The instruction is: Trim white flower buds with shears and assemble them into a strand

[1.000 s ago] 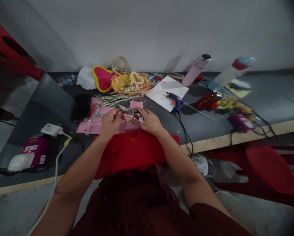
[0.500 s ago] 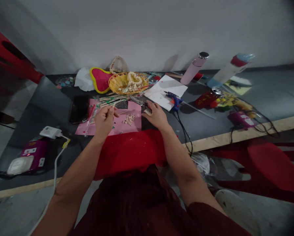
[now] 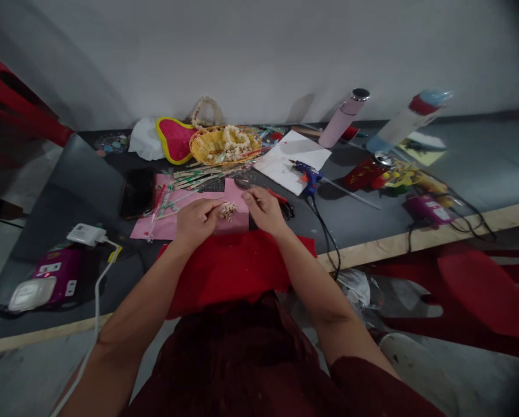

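Curled narrow at the left hand (image 3: 196, 221), over the pink sheet (image 3: 241, 223) toward the front edge of the tabletop (image 3: 346, 234); cannot tell whether gripping anything. Bent inward, with thumb close to forefinger, at the right hand (image 3: 266, 212), above the right edge of the pink sheet; cannot tell whether gripping anything. Located between both hands, on the pink sheet: the pile of pale pieces (image 3: 228, 211), just beside the left fingers. Placed partly behind the right hand, with red handles directed right: the cutters (image 3: 282, 200).

Laid beyond the pink sheet, toward the back edge: the thin sticks (image 3: 205, 175). Set behind these, near the back edge: the wicker basket (image 3: 199, 154), containing pale beaded work (image 3: 237, 145). Positioned at the left of the pink sheet: the phone (image 3: 138, 194). Resting across the right side of the white sheet (image 3: 277, 164): the glue gun (image 3: 309, 176). Standing near the back edge, right of the basket: the pink flask (image 3: 342, 120). Spread at the front edge: the red cloth (image 3: 237, 269). Placed toward the front left corner: the purple box (image 3: 64, 272).
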`<state>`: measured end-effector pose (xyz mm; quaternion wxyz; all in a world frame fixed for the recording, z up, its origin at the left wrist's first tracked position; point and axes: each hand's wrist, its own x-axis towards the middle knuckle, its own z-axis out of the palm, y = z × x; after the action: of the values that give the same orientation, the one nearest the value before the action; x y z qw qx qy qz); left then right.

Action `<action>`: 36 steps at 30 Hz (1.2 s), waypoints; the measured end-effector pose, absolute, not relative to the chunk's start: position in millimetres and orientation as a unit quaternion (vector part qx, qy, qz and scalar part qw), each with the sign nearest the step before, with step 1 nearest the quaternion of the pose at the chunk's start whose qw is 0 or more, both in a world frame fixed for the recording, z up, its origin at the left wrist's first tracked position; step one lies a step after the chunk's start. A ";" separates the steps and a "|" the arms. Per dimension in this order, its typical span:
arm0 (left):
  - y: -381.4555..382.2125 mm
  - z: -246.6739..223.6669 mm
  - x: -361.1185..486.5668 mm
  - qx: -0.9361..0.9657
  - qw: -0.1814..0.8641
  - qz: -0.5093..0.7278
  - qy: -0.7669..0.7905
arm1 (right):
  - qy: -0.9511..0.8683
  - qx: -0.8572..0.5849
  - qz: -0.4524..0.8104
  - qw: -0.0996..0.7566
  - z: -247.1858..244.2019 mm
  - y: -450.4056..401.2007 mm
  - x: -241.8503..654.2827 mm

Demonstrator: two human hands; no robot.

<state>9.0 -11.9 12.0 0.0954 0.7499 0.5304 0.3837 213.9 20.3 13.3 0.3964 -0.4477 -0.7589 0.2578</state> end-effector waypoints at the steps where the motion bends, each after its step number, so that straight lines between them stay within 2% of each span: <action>1: -11.6 10.8 9.2 0.760 0.087 0.373 0.525 | -0.751 -0.424 0.324 0.389 12.6 17.1 208.2; 3: -10.9 7.9 9.3 0.780 0.070 0.354 0.511 | -0.730 -0.385 0.432 0.364 10.7 11.7 199.1; 5: -10.3 5.5 9.3 0.796 0.056 0.340 0.498 | -0.713 -0.365 0.488 0.347 10.1 8.6 194.2; 12: -11.3 5.1 11.5 0.819 0.029 0.309 0.483 | -0.720 -0.326 0.517 0.330 15.8 9.8 195.1; 22: -16.5 11.4 15.0 0.800 0.011 0.341 0.493 | -0.611 -0.298 0.627 0.379 3.6 7.1 189.5; 28: -17.7 14.9 16.9 0.772 0.055 0.379 0.506 | -0.565 -0.267 0.675 0.391 7.2 4.4 189.9; 30: -16.4 16.6 12.8 0.740 0.084 0.412 0.525 | -0.552 -0.274 0.667 0.418 9.9 4.9 192.3; 32: -14.6 18.4 7.4 0.730 0.073 0.425 0.531 | -0.584 -0.300 0.608 0.447 10.7 8.4 196.4; 36: -12.0 18.9 2.1 0.723 0.027 0.433 0.538 | -0.770 -0.347 0.350 0.404 1.7 22.6 205.4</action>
<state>2.1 -12.0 18.9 0.0271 0.7226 0.5379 0.4334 205.4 22.6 1.7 0.4039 -0.3475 -0.7704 0.3502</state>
